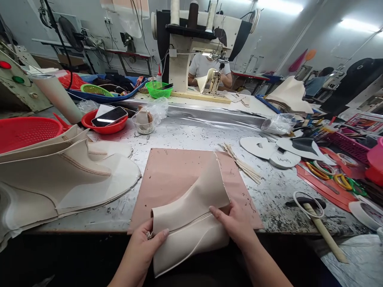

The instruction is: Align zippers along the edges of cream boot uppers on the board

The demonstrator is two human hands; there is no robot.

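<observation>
A cream leather boot upper (191, 199) is between my hands, over the front edge of the table. My left hand (146, 243) grips its left end, with the thumb on top beside the seam and the fingers hidden beneath. On the right, my right hand (233, 223) pinches the other end, thumb lying by the seam. Part of the upper rests over a pinkish-brown mat (170, 171), and its lower part hangs past the table edge. To the left lies a stack of similar cream boot uppers (80, 179) with brown stitching.
A hammer (326, 235) and tape rolls lie at right, near scissors (342, 181) and white templates (260, 147). Thin cream strips (242, 165) touch the mat. A red bowl (104, 128) holds a phone. Behind, a person (199, 65) sits beyond a sewing machine (179, 59).
</observation>
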